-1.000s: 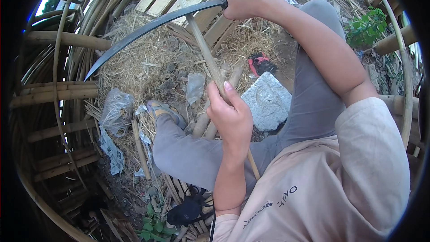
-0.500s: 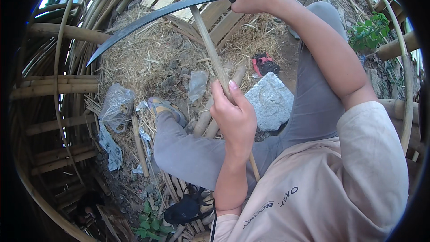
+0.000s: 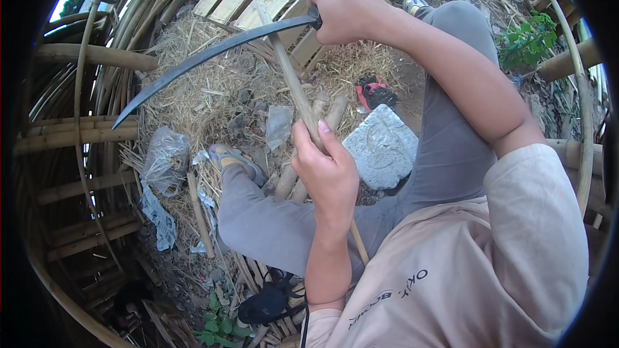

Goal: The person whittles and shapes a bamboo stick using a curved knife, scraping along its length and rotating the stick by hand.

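The sickle point(image 3: 219, 45) has a long, narrow blade of dark grey metal, curved like a bow, with its pointed tip toward the lower left. The blade crosses over the wooden stick point(image 3: 297, 90) below its pale upper end. This stick is straight, light brown, and slants down to the right.

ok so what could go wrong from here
The curved blade in the right hand crosses the stick beyond the bare left hand; a slip along the stick toward the body could cut that hand. The stick's lower end lies at or near the shirt, so a hard pull might jab it inward.
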A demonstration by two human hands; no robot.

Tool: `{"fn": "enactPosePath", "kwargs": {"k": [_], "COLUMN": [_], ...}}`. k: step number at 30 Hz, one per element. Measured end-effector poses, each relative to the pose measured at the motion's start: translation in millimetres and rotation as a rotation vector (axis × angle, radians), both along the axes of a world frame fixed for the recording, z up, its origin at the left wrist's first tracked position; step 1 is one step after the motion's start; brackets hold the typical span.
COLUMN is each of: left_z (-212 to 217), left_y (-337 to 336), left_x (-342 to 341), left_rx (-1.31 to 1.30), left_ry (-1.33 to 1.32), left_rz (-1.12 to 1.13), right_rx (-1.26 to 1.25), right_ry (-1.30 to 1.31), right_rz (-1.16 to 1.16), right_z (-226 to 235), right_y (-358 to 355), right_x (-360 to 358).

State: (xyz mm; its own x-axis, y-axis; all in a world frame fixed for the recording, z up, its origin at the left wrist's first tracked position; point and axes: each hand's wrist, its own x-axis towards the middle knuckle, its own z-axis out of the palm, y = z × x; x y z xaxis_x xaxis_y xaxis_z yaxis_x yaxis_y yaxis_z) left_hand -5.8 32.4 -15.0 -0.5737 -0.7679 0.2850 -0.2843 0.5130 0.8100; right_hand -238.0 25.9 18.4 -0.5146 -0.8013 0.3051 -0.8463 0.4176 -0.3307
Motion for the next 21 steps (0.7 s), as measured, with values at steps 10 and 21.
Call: {"fn": "enactPosePath", "kwargs": {"k": [10,21], "left_z": [6.5,5.8], "left_y": [3.6,3.8], "left_x": [3.2,9.7], "left_rx": [0.033,0.031], "left_ry": [-0.052,-0.062], "left_rz": [-0.001,-0.002], "right_rx": [-0.017,0.004], "right_ry": [-0.014,-0.065], "right_rz": [-0.052,-0.092], "right_z": [-0.1,17.9], "right_y": [1.3,1.5], "right_x": [-10.9,-18.9]}}
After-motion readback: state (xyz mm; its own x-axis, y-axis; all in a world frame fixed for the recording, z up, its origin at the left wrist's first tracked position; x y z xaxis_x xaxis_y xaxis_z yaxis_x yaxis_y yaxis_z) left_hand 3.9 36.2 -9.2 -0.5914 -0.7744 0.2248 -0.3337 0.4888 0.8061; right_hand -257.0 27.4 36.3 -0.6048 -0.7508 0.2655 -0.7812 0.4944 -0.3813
